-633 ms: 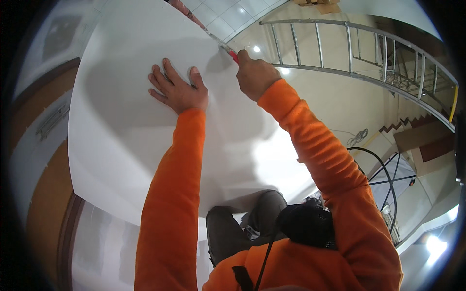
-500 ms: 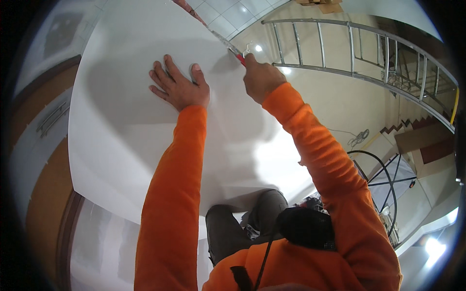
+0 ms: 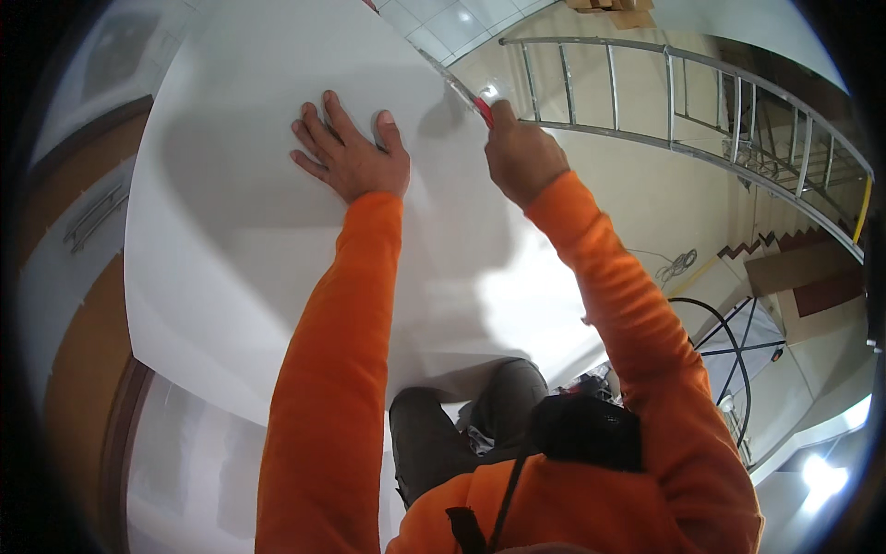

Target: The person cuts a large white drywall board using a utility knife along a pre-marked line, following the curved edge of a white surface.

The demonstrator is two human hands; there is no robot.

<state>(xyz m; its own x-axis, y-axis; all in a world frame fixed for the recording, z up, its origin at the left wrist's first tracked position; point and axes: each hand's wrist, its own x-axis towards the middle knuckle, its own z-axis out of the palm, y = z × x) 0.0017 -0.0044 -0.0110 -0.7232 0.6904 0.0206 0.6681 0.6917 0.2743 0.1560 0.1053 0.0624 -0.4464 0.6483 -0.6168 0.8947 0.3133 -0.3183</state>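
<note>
A large white board (image 3: pixel 212 277) lies in front of me, spanning from my knees to the far end. My left hand (image 3: pixel 360 157) rests flat on its upper part, fingers spread and holding nothing. At the board's far right edge, my right hand (image 3: pixel 521 152) is closed round the red handle of a tool (image 3: pixel 459 88) with a long, narrow, greyish metal blade. That blade lies along the edge, pointing away to the upper left. Its exact kind is hard to make out.
A metal ladder (image 3: pixel 669 92) lies at the far right, beyond the board. A coiled cable (image 3: pixel 678 265) sits on the floor nearer me. Brown cardboard (image 3: pixel 789 277) and a black hoop (image 3: pixel 748 369) are farther right. Brown-framed panelling (image 3: pixel 92 351) stands at the left.
My right hand has drawn the red-handled tool back toward me and to the right along the board's edge. My left hand appears slightly farther right and up, still flat.
</note>
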